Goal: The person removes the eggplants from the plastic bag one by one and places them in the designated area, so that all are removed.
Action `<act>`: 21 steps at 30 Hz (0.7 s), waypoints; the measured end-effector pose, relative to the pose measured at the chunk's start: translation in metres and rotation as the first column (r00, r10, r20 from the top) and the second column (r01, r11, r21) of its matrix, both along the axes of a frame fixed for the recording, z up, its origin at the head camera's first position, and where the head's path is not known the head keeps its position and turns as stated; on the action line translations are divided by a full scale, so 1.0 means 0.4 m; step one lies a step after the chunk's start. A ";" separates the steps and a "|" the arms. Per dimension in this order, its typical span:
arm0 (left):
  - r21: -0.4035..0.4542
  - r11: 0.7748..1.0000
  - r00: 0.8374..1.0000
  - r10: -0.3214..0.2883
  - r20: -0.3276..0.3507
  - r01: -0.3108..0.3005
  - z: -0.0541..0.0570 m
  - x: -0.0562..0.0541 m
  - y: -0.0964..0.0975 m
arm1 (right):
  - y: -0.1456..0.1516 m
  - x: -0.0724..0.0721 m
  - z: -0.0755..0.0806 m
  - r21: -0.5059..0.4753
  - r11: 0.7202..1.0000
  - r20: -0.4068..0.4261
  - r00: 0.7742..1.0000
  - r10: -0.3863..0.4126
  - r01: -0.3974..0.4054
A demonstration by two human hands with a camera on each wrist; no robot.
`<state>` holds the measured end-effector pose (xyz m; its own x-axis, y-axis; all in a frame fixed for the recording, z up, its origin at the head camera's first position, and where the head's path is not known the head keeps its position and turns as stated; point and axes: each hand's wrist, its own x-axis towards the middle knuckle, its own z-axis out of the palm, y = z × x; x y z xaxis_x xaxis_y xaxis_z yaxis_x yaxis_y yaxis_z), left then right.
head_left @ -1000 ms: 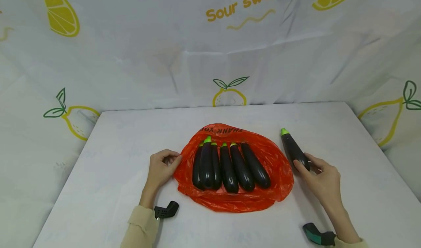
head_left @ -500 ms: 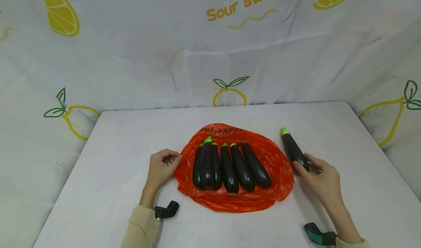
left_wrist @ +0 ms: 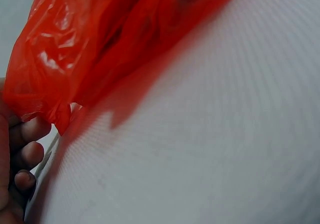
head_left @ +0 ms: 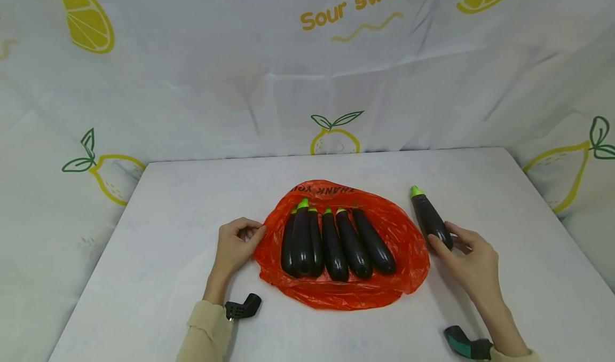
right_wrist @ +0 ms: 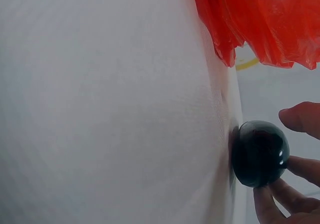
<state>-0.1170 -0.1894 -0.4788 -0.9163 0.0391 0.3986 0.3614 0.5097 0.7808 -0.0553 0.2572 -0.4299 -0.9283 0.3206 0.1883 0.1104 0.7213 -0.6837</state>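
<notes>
A red plastic bag lies spread open with several dark eggplants side by side on it. My left hand pinches the bag's left edge between thumb and fingers. In the left wrist view, the crinkled red film meets the curled fingers. To the right of the bag, another eggplant lies slanted, green stem end pointing away. My right hand holds its rounded near end, thumb on the left, fingers on the right. That dark end shows between thumb and fingers in the right wrist view.
Everything rests on a white-covered table. Behind it hangs a white cloth printed with lemons and lettering. A black wrist device sits at the left wrist and a black-green one at the right.
</notes>
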 end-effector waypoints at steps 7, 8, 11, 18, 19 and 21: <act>0.019 1.000 1.000 -0.012 -0.010 0.012 -0.002 -0.002 -0.002 | -0.007 0.004 0.007 -0.022 0.999 -0.027 0.999 -0.035 0.034; 0.025 1.000 1.000 -0.015 -0.013 0.015 -0.003 -0.003 -0.002 | -0.007 0.004 0.009 -0.029 0.999 -0.036 0.999 -0.039 0.038; 0.034 0.999 1.000 -0.017 -0.022 0.018 -0.004 -0.004 -0.003 | -0.006 0.003 0.013 -0.045 0.998 -0.063 0.997 -0.045 0.043; 0.042 0.999 0.999 -0.023 -0.029 0.024 -0.006 -0.004 -0.004 | -0.018 0.007 0.033 -0.112 0.993 -0.160 0.986 -0.043 0.025; 0.044 0.999 0.999 -0.023 -0.031 0.025 -0.006 -0.004 -0.004 | -0.022 0.007 0.037 -0.126 0.992 -0.174 0.984 -0.041 0.019; 0.049 0.998 0.999 -0.025 -0.033 0.027 -0.007 -0.004 -0.005 | -0.029 0.009 0.045 -0.152 0.988 -0.192 0.980 -0.042 0.013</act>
<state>-0.1187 -0.1912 -0.4815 -0.9017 0.0418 0.4304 0.3997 0.4606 0.7925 -0.0516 0.2454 -0.4118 -0.8692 0.3836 0.3121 -0.0167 0.6079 -0.7938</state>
